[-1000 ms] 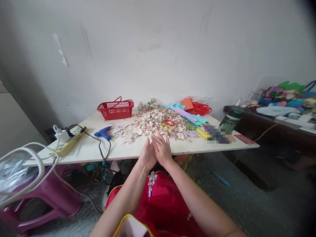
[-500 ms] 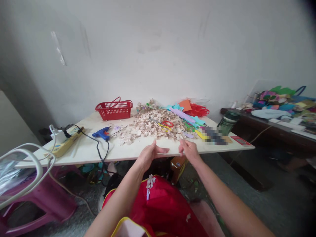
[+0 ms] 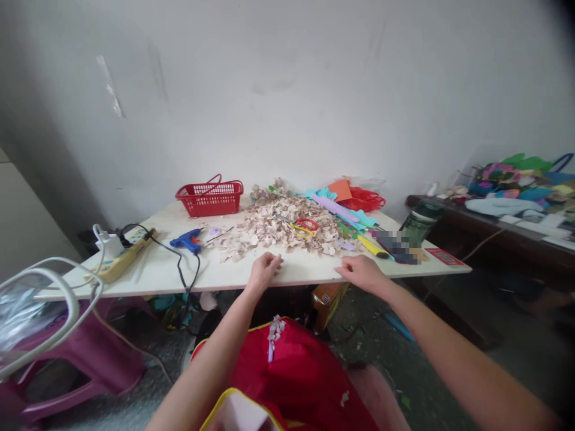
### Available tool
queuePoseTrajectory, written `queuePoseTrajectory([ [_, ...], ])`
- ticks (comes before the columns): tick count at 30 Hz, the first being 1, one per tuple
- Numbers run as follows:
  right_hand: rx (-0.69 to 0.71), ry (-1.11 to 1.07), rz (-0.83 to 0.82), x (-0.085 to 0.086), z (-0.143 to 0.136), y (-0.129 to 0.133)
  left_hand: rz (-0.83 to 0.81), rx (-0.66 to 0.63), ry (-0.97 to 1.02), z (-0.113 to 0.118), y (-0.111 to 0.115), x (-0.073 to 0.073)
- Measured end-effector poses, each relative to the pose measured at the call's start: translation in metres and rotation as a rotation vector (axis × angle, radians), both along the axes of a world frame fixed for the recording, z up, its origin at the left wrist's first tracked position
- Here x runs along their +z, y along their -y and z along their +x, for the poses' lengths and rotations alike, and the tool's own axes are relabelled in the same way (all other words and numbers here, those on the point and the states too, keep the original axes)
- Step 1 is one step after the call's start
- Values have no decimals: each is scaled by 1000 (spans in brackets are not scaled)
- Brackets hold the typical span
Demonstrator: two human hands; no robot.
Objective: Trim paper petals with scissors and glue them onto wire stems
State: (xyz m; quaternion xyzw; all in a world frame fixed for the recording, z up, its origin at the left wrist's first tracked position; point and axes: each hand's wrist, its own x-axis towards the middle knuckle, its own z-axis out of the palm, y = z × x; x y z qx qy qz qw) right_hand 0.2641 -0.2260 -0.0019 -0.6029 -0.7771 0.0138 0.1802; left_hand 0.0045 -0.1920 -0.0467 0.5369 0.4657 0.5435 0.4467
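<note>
Over the front edge of the white table (image 3: 305, 272), my left hand (image 3: 266, 269) is closed with its fingers curled. My right hand (image 3: 359, 270) is likewise closed, thumb against the bent fingers, a forearm's breadth or more to the right. Whatever either hand holds, if anything, is hidden or too small to see. Just beyond them spreads a heap of pale paper-like scraps (image 3: 287, 224). Scissors with red and yellow handles (image 3: 307, 225) lie on that heap. A cluster of pale scraps with a lilac strip (image 3: 275, 332) rests on my red apron (image 3: 305, 365).
A red basket (image 3: 211, 200) stands at the back left. Nearer are a blue glue gun (image 3: 186, 240) with its cord and a power strip (image 3: 128, 257). To the right lie lilac strips (image 3: 339, 211), a yellow-handled cutter (image 3: 372, 246) and a dark green bottle (image 3: 422, 221).
My hands have moved apart, the left leftward and the right rightward. The left fingers, stretched out before, are now curled. The view has shifted slightly.
</note>
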Motion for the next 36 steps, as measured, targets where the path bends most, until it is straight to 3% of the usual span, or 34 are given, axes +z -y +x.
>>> queuePoseTrajectory([
  [8, 164, -304, -32, -21, -47, -46, 26, 96, -190, -14, -18, -12],
  [15, 269, -715, -203, -20, -80, -74, 81, 190, -241, -28, -41, -12],
  [20, 357, -933, -234, -13, -107, -83, 36, 45, -96, -18, -51, -2],
  [24, 446, -1139, -364, -13, -127, -94, 105, -96, -77, -9, -53, 8],
  [31, 474, -1142, -338, -21, -142, -117, 129, -75, -4, -21, -54, 9],
  [36, 456, -1069, -334, -29, -144, -124, 158, 84, -126, -23, -61, 0],
])
